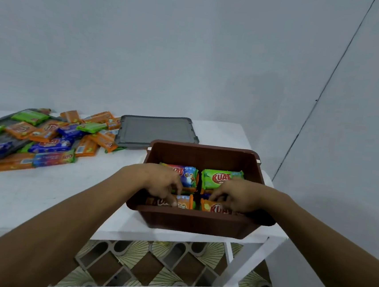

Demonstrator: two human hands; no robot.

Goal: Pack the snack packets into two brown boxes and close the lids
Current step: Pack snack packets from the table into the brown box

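Head view finds packing partly done: inside the brown box (196,222) on the table (40,195), left hand (161,182) grips the left packet (183,204), right hand (236,196) the right packet (212,207); a large pile (45,136) waits nearby, lid (155,129) off, second box unseen.

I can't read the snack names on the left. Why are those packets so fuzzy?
Head view: the wide lens softens and stretches the edges, so the loose packets at left smear; the green packet in the brown box, near the middle, reads clearly. Same view: flat light, no glare.
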